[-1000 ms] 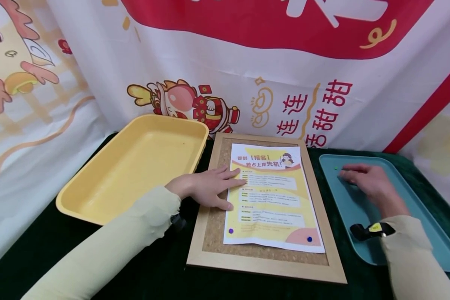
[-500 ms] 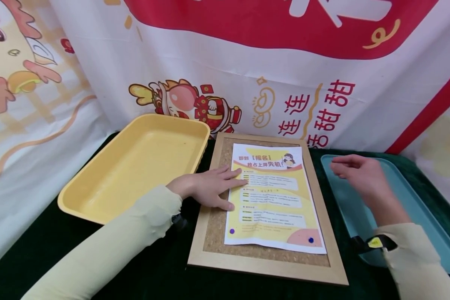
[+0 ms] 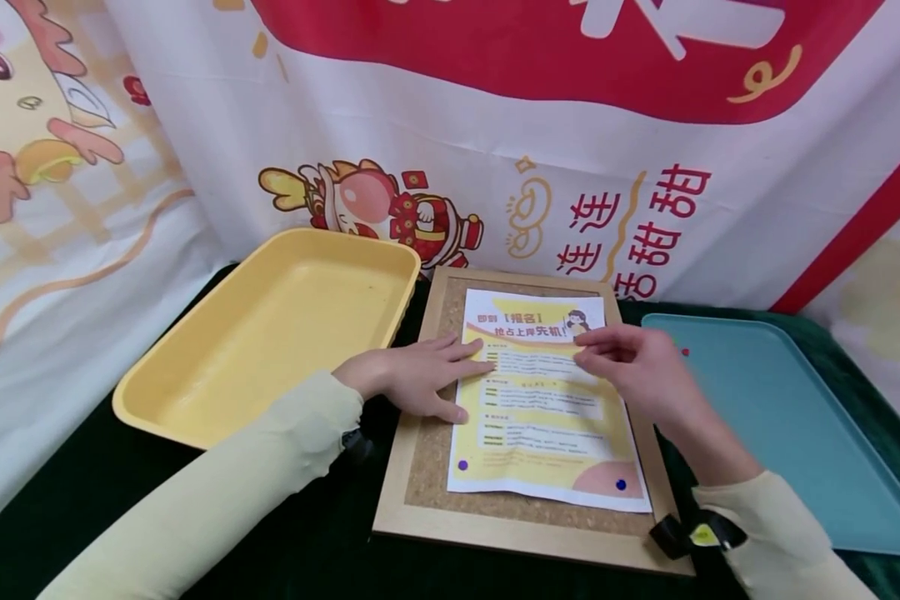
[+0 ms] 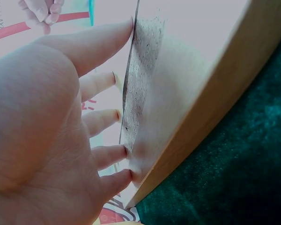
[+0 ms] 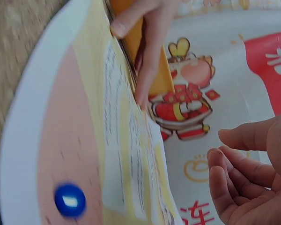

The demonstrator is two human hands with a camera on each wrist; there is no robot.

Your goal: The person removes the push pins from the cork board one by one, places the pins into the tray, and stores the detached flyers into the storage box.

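Observation:
A printed poster (image 3: pixel 532 446) lies on a cork board (image 3: pixel 427 467) with a wooden frame. A purple pushpin (image 3: pixel 462 465) is at its lower left corner and a blue pushpin (image 3: pixel 621 484) at its lower right. My left hand (image 3: pixel 420 377) rests spread on the poster's left edge and the frame, thumb nearest me. Over the poster's upper right edge is my right hand (image 3: pixel 645 367), thumb and forefinger tips close together, the other fingers curled. I see no object between these fingertips in the head or right wrist view; something small could be hidden.
A yellow tray (image 3: pixel 270 333) stands left of the board. On the right is a blue-green tray (image 3: pixel 780 433) with a small red item (image 3: pixel 685 352), perhaps a pushpin, near its far left corner. A printed cloth (image 3: pixel 420 108) hangs behind; dark green cloth (image 3: pixel 307 533) covers the table.
My right hand has left the blue-green tray and moved left over the poster. The small green item near its fingertips earlier is out of sight; a red one now shows. My left hand stayed put.

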